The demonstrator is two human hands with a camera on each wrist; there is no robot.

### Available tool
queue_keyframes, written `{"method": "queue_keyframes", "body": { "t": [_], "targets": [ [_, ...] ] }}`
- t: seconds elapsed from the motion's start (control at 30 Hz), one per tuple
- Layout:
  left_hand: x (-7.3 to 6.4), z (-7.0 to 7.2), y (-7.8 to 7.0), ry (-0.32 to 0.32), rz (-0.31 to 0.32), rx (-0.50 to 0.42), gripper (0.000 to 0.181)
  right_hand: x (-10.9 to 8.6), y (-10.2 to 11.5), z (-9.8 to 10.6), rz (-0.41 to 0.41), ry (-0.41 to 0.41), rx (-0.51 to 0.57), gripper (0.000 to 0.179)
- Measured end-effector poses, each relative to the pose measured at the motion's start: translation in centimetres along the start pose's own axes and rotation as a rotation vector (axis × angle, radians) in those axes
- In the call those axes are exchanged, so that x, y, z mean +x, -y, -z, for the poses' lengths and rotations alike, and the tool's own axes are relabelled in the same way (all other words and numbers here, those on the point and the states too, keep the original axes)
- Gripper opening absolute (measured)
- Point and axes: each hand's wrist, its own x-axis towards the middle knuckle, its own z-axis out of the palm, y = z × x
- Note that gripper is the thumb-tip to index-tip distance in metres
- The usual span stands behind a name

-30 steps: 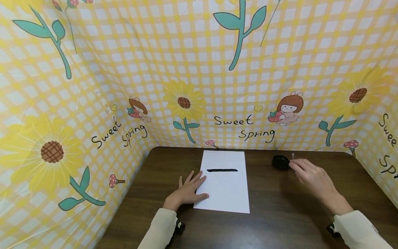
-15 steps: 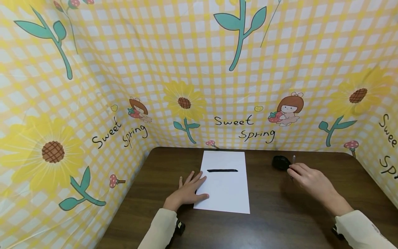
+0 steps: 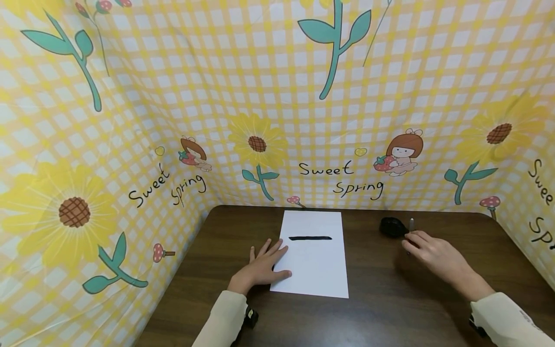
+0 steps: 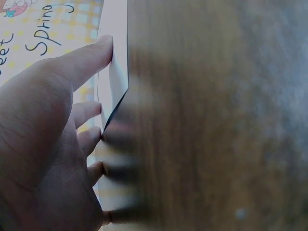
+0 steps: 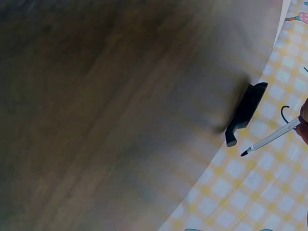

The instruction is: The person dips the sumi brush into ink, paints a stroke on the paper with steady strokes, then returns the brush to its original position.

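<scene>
A white paper sheet lies on the dark table, marked with one thick black horizontal stroke. My left hand rests spread over its left edge, thumb and fingertips on the paper. The left wrist view shows the thumb along the sheet's edge. At the right, my right hand pinches a slim brush with a pale handle and a pointed black tip. Just left of these fingers sits a small black dish; a stubby projection shows on it in the right wrist view, apart from the brush tip.
Brown wood-grain table spreads beneath everything. Yellow checked cloth with printed flowers hangs behind it and along both sides. Dark bands circle the wrists below the light sleeves.
My right hand has drawn slightly toward me with the brush, away from the black dish. The left hand and the paper stay in place.
</scene>
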Motion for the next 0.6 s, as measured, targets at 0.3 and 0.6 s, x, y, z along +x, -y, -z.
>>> {"method": "queue_keyframes", "body": {
  "t": [0.3,0.6],
  "targets": [
    [0.1,0.3,-0.5,0.038,0.057,0.067,0.085,-0.6,0.2,-0.7,0.036,0.038,-0.006,0.057],
    [0.1,0.3,-0.5,0.036,0.057,0.069,0.086,-1.1,0.3,-1.4,0.049,0.052,-0.004,0.072]
  ]
}}
